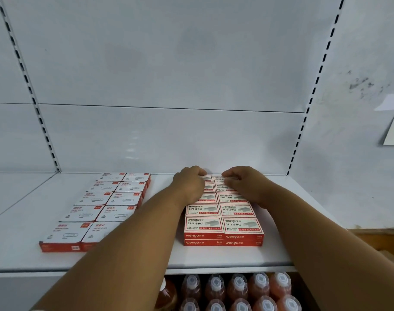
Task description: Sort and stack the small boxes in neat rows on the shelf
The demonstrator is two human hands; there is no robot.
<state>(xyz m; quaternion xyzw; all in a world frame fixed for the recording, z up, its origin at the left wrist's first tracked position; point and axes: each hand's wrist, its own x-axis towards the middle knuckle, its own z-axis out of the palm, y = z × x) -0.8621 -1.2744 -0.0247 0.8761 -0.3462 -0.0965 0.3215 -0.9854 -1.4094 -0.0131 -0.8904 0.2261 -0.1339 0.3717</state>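
**Red staple boxes being squared at the back of the shelf**

Red-and-white staple boxes (pixel 223 217) are laid in two columns, two layers deep, on the right half of the white shelf (pixel 214 257). Both hands are placed on the rearmost boxes of this block, close to the back panel (pixel 169 135). The left hand (pixel 189 187) is set on the back of the left column with its fingers curled down over the far box; the right hand (pixel 245 185) is set likewise on the right column. Whether a box is actually pinched, or only pressed and nudged, cannot be told, since the fingertips are hidden behind the knuckles.

To the left, well apart, white paper-clip boxes (pixel 97 212) are laid in two columns of their own, partly covered by the left forearm. Bottles (pixel 236 286) are seen on the level beneath.

The step is judged to be the seating or straightening of the last back boxes. If too much sideways force is applied, the upper layer could be slid off the lower one and the columns skewed. As the forearms are drawn back, the front boxes could be dragged towards the shelf edge, and the paper-clip rows could be brushed out of line by the left arm.
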